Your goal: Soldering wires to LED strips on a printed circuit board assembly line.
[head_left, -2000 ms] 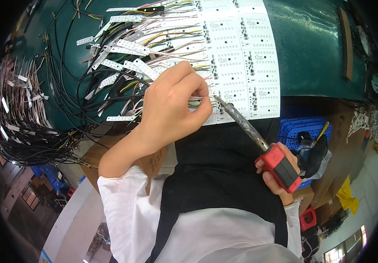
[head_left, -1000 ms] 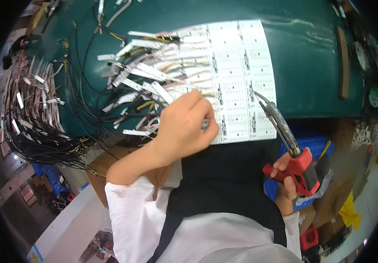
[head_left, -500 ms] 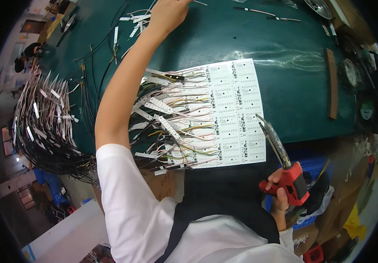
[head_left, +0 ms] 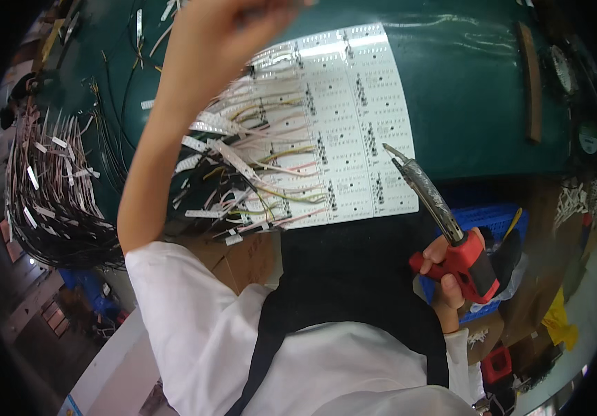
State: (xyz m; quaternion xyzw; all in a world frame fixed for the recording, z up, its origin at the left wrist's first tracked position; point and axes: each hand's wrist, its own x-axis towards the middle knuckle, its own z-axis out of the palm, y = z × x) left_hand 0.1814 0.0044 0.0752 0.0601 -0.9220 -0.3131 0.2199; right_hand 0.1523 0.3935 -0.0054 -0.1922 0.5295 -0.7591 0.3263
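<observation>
The right hand (head_left: pixel 451 274) sat low by the person's lap, off the near edge of the green tabletop (head_left: pixel 464 90), fingers (head_left: pixel 444 249) wrapped tight around the red grip of a soldering iron (head_left: pixel 444 222). The hand was fully closed on that handle, with no gap to see. The iron's metal shaft angled up and away, and its tip hung just over the near right corner of the white circuit panel (head_left: pixel 354 125); whether the tip touched the panel or floated above it could not be told. By my read, that hold kept the hot end pointed away from the body and clear of the wiring, parked while the other hand was busy.

And the other hand was busy. The left hand (head_left: pixel 243 21) was stretched far out over the tabletop, right at the top of the view and smeared with motion. Its fingers looked curled, but whether they had closed on anything could not be told from the blur.

Between the two hands lay the circuit panel, flat on the tabletop, a grid of small boards. The labelled wire leads (head_left: pixel 243 173) fanned off its left side, under the raised left forearm, probably laid sideways so the solder points stayed open to the iron. A bigger wire bundle (head_left: pixel 56 194) draped over the tabletop's left edge, well apart from both hands. A blue crate (head_left: pixel 499 215) sat just behind the right hand.
</observation>
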